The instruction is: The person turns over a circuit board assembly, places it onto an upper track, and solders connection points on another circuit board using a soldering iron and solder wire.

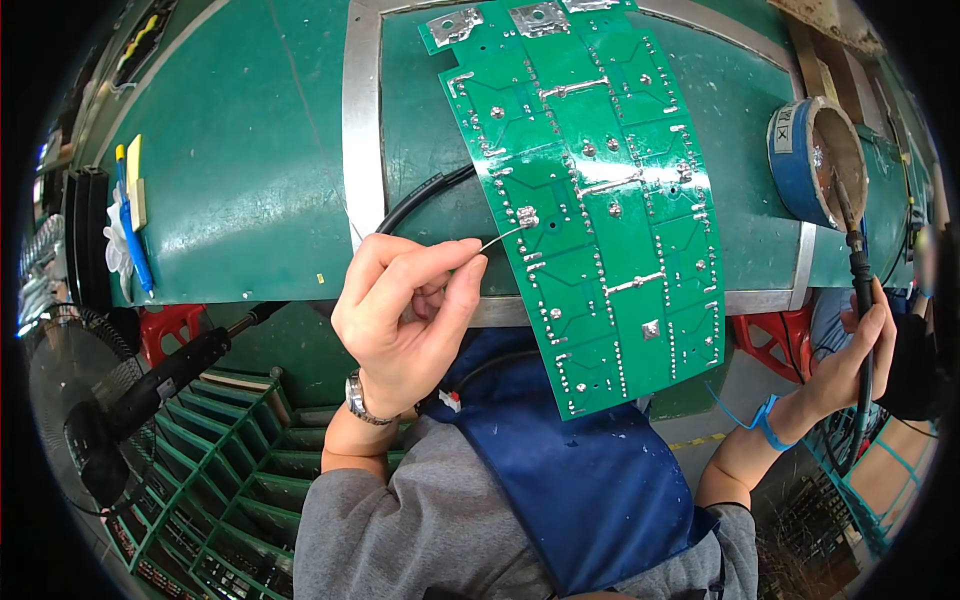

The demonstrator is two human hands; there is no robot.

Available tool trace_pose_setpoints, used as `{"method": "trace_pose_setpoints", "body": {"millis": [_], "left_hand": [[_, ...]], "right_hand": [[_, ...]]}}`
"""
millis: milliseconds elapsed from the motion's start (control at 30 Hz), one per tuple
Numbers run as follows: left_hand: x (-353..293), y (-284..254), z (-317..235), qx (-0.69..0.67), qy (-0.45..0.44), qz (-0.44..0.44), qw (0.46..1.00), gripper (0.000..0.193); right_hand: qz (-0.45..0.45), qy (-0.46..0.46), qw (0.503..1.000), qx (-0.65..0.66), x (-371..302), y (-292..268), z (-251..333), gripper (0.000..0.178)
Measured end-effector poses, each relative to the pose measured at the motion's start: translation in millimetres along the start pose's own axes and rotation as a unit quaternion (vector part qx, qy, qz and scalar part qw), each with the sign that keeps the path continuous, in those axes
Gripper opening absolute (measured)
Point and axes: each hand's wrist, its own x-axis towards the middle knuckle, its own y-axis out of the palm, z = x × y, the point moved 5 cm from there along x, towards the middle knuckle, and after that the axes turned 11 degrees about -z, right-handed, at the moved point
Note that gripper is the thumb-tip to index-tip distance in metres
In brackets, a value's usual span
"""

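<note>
A large green circuit board lies in front of me, solder side up, its near end jutting over the bench edge. Between thumb and forefinger my left hand pinches a thin solder wire; the wire's tip reaches a shiny solder joint at the board's left side. My right hand is wrapped round a soldering iron at the far right. The iron's tip is inside a round blue-sided pot, apart from the board. A black cable runs under the board's left edge.
The green bench has metal strips across it. Pens lie at its left. A black fan and green slotted racks stand at lower left. Red stools show below the bench edge. A blue wrist strap circles my right wrist.
</note>
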Motion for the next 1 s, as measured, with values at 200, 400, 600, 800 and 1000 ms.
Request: {"method": "trace_pose_setpoints", "body": {"millis": [200, 400, 600, 800, 1000], "left_hand": [[4, -1, -3, 0.011, -0.002, 0.001, 1.000, 0.022], [13, 12, -10, 0.014, 0.005, 0.012, 1.000, 0.024], [15, 14, -14, 0.040, 0.028, 0.013, 0.999, 0.025], [18, 15, -14, 0.055, 0.034, 0.021, 0.998, 0.026], [20, 16, -16, 0.063, 0.044, 0.036, 0.996, 0.026]], "right_hand": [[0.009, -0.015, 0.999, 0.038, 0, -5, 2, 0.033], [0.042, 0.073, 0.966, 0.243, 3, 0, 26, 0.042], [0.232, 0.050, 0.903, 0.357, -10, 51, 84, 0.035], [0.309, 0.084, 0.887, 0.334, -14, 70, 96, 0.036], [0.327, 0.074, 0.881, 0.333, -15, 80, 100, 0.035]]}}
